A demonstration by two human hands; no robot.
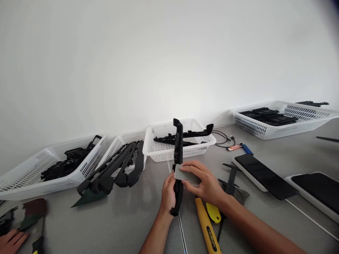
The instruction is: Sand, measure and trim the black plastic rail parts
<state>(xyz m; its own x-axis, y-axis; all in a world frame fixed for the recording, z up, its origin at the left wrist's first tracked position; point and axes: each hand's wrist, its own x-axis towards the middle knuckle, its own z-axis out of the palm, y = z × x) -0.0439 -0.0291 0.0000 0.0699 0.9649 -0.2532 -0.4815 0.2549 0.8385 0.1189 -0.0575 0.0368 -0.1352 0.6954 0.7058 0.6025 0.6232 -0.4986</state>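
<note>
My left hand is closed around the lower half of a long black plastic trim piece, which stands nearly upright in my view with its hooked end at the top. Between the thumb and fingers of my right hand is a flat grey rectangular pad with rounded corners. The pad lies across the middle of the trim piece and seems to touch it. Below my right hand are a yellow-handled tool, a bright yellow cutter and a dark caliper.
White baskets with black plastic parts stand along the wall: left, middle and right. Long black trims overhang another basket. Phones and a cable lie right. Another person's hand shows at lower left.
</note>
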